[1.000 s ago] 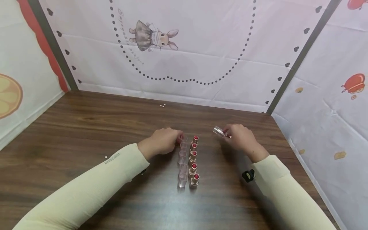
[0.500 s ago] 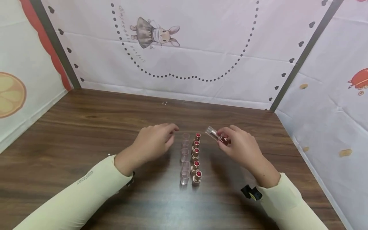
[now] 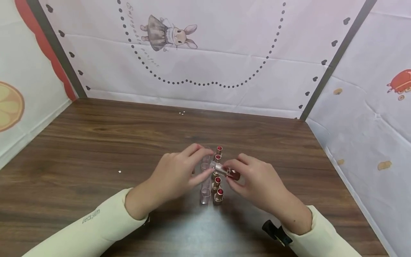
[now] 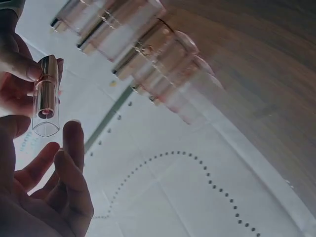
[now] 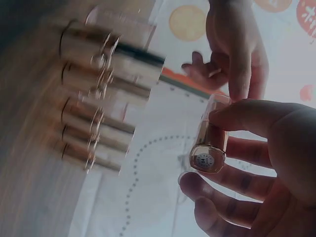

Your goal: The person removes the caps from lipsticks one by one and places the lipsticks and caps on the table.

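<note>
My right hand pinches a capped lipstick by its base, over the middle of the table. The lipstick is tilted, its clear cap pointing toward my left hand. Thumb and fingers of the left hand are spread on either side of the cap's end, with a gap showing in the left wrist view. A numbered label shows on the lipstick's bottom. Below the hands stands a row of several uncapped red lipsticks with gold tubes. Beside it on the left runs a row of clear caps, partly hidden by the left hand.
The brown wood table meets a white printed cloth wall at the back and more cloth at both sides. Tiny white bits lie near the back edge, and another white speck lies left of the left hand.
My left hand has left the far end of the cap row, drawn back, then reached right to the held lipstick. The right hand has brought that lipstick leftward and nearer, over the rows.
</note>
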### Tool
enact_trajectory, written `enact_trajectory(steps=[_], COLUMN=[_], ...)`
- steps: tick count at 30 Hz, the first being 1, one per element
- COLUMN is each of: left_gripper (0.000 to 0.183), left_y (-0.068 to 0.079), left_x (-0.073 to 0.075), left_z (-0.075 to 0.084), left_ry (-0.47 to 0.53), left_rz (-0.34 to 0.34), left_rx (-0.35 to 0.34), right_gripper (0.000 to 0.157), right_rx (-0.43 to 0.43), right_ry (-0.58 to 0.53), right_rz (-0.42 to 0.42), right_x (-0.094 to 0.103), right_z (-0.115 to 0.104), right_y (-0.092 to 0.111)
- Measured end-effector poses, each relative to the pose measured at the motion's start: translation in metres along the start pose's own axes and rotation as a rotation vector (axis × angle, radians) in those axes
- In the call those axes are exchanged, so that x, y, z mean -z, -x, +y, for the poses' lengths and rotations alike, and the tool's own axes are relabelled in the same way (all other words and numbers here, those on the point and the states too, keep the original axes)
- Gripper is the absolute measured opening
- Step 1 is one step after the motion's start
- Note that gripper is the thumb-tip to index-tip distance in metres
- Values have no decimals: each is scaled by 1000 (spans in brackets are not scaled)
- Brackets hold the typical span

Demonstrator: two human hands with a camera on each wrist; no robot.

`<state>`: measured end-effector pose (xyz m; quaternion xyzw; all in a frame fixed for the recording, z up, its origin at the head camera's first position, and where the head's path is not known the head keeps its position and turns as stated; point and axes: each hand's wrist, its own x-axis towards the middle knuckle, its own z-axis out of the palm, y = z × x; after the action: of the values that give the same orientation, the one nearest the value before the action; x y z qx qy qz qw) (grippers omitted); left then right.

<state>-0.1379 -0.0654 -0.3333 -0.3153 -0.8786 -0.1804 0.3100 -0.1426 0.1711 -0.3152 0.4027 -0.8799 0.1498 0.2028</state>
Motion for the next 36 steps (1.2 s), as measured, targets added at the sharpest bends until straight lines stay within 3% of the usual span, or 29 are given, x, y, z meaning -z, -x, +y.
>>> enact_trajectory(steps=[6, 11, 20, 36], left_gripper=[44, 40, 27, 26], left_y=[5, 4, 5, 3], left_x=[1, 2, 6, 8], left_z=[6, 10, 15, 13], left_ry=[-11, 1, 17, 19], left_rz=[25, -10, -48, -94], left_rx=[-88, -120, -113, -63], right_gripper=[23, 25, 26, 24], right_rx=[49, 49, 44, 1], right_ry=[-7, 1, -28, 12], right_rz=[2, -4, -22, -99], right_x=[-1, -1, -1, -1], right_z=[-10, -12, -15, -10], right_y=[3, 5, 5, 4])
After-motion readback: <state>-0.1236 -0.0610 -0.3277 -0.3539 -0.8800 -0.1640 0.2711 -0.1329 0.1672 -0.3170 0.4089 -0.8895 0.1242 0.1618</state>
